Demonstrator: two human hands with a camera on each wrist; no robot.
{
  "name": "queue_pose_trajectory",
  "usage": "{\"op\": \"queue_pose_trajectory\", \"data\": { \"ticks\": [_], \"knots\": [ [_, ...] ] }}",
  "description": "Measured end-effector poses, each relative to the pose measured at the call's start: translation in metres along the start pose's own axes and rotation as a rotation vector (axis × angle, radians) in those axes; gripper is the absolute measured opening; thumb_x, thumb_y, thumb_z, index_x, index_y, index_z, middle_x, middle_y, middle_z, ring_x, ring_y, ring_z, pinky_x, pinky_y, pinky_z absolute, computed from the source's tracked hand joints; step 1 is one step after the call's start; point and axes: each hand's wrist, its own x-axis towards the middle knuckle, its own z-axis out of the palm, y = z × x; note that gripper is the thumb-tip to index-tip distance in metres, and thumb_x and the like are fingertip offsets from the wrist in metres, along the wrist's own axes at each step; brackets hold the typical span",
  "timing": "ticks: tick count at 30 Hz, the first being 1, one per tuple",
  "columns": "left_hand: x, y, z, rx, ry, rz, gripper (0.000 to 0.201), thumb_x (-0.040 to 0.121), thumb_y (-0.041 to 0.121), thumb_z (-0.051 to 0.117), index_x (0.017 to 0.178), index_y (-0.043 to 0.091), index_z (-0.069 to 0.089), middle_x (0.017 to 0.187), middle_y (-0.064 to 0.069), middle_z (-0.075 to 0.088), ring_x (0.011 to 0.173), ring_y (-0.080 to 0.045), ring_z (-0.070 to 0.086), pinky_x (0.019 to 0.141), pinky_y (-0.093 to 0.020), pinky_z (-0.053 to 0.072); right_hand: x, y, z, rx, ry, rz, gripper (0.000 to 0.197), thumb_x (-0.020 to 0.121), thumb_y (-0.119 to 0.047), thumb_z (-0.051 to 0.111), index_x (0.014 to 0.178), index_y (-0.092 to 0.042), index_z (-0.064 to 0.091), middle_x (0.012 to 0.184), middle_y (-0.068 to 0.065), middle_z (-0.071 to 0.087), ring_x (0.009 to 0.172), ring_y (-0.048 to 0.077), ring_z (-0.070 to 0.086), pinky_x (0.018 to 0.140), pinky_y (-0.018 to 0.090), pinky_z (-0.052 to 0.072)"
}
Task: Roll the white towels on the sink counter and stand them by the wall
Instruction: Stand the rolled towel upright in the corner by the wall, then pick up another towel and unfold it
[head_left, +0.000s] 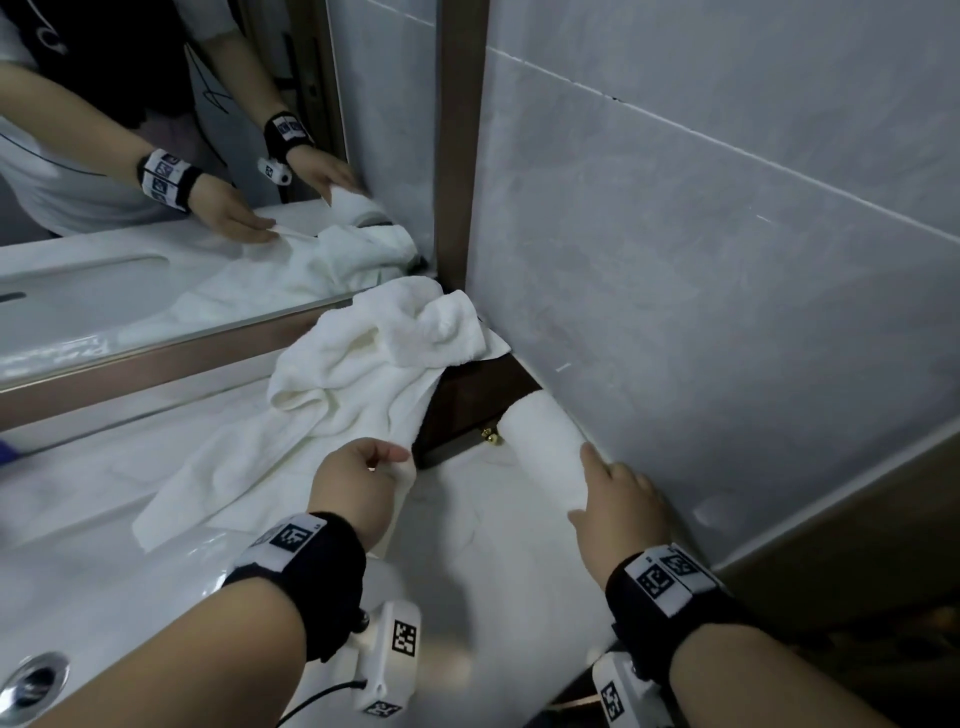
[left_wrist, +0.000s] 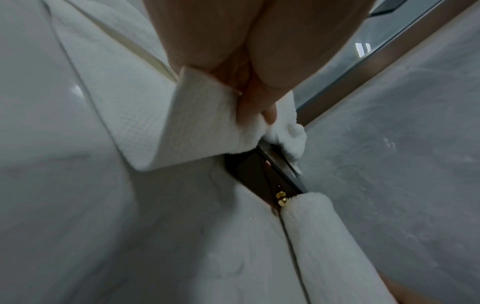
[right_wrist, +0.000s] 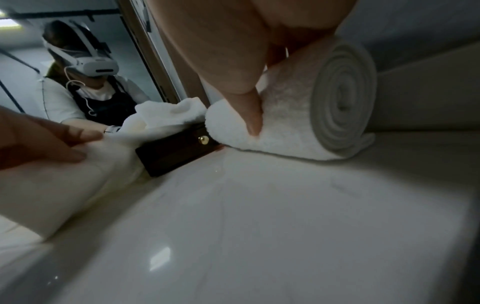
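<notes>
Resting on a rolled towel (head_left: 545, 452), the right hand (head_left: 618, 514) has its fingers (right_wrist: 253, 115) laid fairly straight along the top, pressing rather than pinching. The roll lies on its side against the wall (head_left: 727, 260), one end touching a dark wooden box (head_left: 457, 410). On the far side of the box from the roll, the left hand (head_left: 358, 483) pinches the edge of a loose towel (head_left: 343, 395) between thumb and curled fingers; that towel sprawls crumpled over the box top and down onto the white worktop (head_left: 467, 571). The likely trouble: the roll's outer flap sits slack beside the wall, so lifting the hand or tipping the roll upright could let it unwind. Pulling the loose towel might drag the box, which would nudge the roll. The glossy worktop looks slippery, so an upright roll could slide or topple.
</notes>
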Motion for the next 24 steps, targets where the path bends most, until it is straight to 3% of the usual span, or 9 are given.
{"op": "queue_pose_trajectory", "data": {
  "ticks": [4, 8, 11, 13, 16, 18, 20, 22, 24],
  "knots": [
    [-0.010, 0.000, -0.003, -0.053, -0.054, 0.002, 0.022, 0.087, 0.005, 0.059, 0.086, 0.025, 0.069, 0.083, 0.005, 0.068, 0.056, -0.009, 0.056, 0.046, -0.015, 0.040, -0.005, 0.000, 0.003, 0.012, -0.037, -0.023, 0.078, 0.096, -0.034, 0.053, 0.154, -0.022, 0.003, 0.146, 0.004, 0.040, 0.126, 0.025, 0.040, 0.104, 0.036, 0.036],
    [-0.023, 0.005, -0.007, -0.086, -0.129, -0.016, 0.025, 0.084, 0.000, 0.061, 0.090, 0.023, 0.069, 0.077, 0.004, 0.061, 0.055, -0.012, 0.052, 0.046, -0.017, 0.040, -0.015, -0.001, 0.000, 0.035, -0.063, -0.047, 0.083, 0.094, -0.040, 0.053, 0.154, -0.026, -0.003, 0.162, 0.004, 0.012, 0.144, 0.027, 0.019, 0.118, 0.042, 0.019],
    [-0.035, 0.011, -0.008, -0.164, -0.193, -0.033, 0.023, 0.086, 0.000, 0.061, 0.092, 0.020, 0.071, 0.073, -0.001, 0.062, 0.053, -0.013, 0.052, 0.051, -0.022, 0.042, -0.026, -0.007, -0.010, 0.065, 0.005, -0.089, 0.080, 0.088, -0.048, 0.058, 0.153, -0.029, 0.016, 0.164, -0.002, 0.002, 0.149, 0.022, -0.002, 0.120, 0.046, 0.002],
    [-0.045, 0.019, -0.009, -0.255, -0.228, -0.051, 0.022, 0.087, 0.002, 0.065, 0.097, 0.019, 0.074, 0.070, -0.001, 0.064, 0.052, -0.012, 0.054, 0.052, -0.021, 0.044, -0.037, -0.014, -0.015, 0.225, 0.056, -0.147, 0.075, 0.080, -0.049, 0.067, 0.147, -0.030, 0.036, 0.162, -0.008, 0.011, 0.149, 0.015, -0.003, 0.121, 0.042, 0.003],
    [-0.061, 0.035, -0.009, -0.414, -0.317, -0.042, 0.041, 0.076, 0.007, 0.076, 0.116, 0.015, 0.071, 0.095, -0.011, 0.069, 0.081, -0.022, 0.064, 0.083, -0.034, 0.053, -0.057, -0.029, -0.022, 0.637, -0.112, -0.231, 0.088, 0.067, -0.043, 0.082, 0.144, -0.030, 0.043, 0.153, -0.022, 0.019, 0.147, 0.003, -0.002, 0.119, 0.028, 0.012],
    [-0.070, 0.046, -0.009, -0.468, -0.363, -0.032, 0.061, 0.066, 0.011, 0.076, 0.126, 0.015, 0.066, 0.111, -0.013, 0.071, 0.099, -0.030, 0.068, 0.100, -0.046, 0.051, -0.069, -0.040, -0.025, 0.710, -0.286, -0.236, 0.106, 0.056, -0.047, 0.088, 0.147, -0.032, 0.036, 0.151, -0.023, 0.020, 0.145, 0.001, 0.005, 0.120, 0.031, 0.016],
    [-0.077, 0.054, -0.008, -0.516, -0.412, -0.012, 0.065, 0.070, 0.004, 0.077, 0.132, 0.016, 0.061, 0.106, -0.005, 0.074, 0.099, -0.027, 0.069, 0.098, -0.049, 0.053, -0.078, -0.049, -0.025, 0.731, -0.348, -0.201, 0.105, 0.049, -0.060, 0.084, 0.142, -0.035, 0.041, 0.146, -0.019, 0.036, 0.138, 0.004, 0.030, 0.115, 0.036, 0.031],
    [-0.084, 0.061, -0.008, -0.573, -0.454, 0.019, 0.062, 0.081, -0.005, 0.072, 0.137, 0.018, 0.057, 0.110, 0.005, 0.073, 0.096, -0.019, 0.069, 0.083, -0.039, 0.058, -0.085, -0.053, -0.024, 0.856, -0.328, -0.134, 0.079, 0.058, -0.065, 0.075, 0.126, -0.034, 0.053, 0.123, -0.015, 0.060, 0.116, 0.005, 0.056, 0.101, 0.038, 0.047],
    [-0.092, 0.067, -0.009, -0.615, -0.470, 0.055, 0.063, 0.085, -0.007, 0.069, 0.140, 0.020, 0.053, 0.130, 0.007, 0.062, 0.098, -0.016, 0.070, 0.075, -0.030, 0.056, -0.090, -0.053, -0.025, 0.935, -0.280, -0.074, 0.045, 0.076, -0.059, 0.064, 0.110, -0.030, 0.062, 0.100, -0.010, 0.072, 0.094, 0.007, 0.067, 0.089, 0.041, 0.054]
  ]
}}
